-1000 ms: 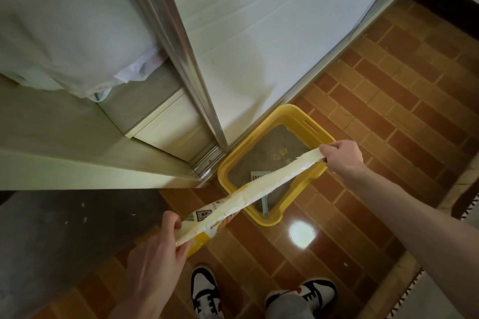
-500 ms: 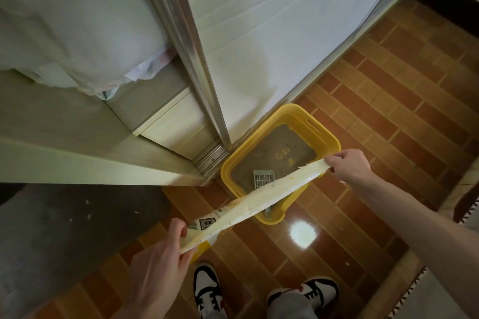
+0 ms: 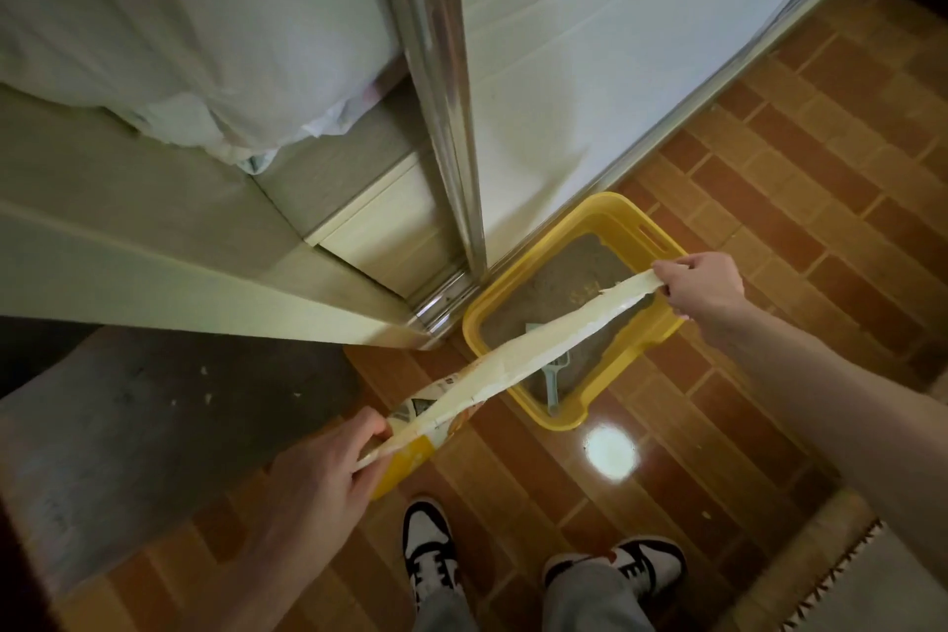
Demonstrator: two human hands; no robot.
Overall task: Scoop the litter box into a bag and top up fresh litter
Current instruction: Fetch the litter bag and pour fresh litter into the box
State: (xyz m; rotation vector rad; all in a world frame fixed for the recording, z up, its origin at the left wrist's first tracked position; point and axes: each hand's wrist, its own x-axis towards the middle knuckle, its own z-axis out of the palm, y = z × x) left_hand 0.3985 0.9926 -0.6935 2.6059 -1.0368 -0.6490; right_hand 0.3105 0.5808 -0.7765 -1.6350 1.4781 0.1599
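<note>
Litter bag (image 3: 518,359), print unreadable, pinched taut between left hand (image 3: 328,472); right hand (image 3: 705,287)

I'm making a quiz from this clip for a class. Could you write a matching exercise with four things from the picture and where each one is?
Things:
1. scoop
2. litter bag
3. litter box
4. shoes

Places:
A. on the tiled floor against the door frame
B. at the bottom edge of the view
C. lying in the litter
D. stretched between the left hand and the right hand

Pairs: 1-C, 2-D, 3-A, 4-B
</note>
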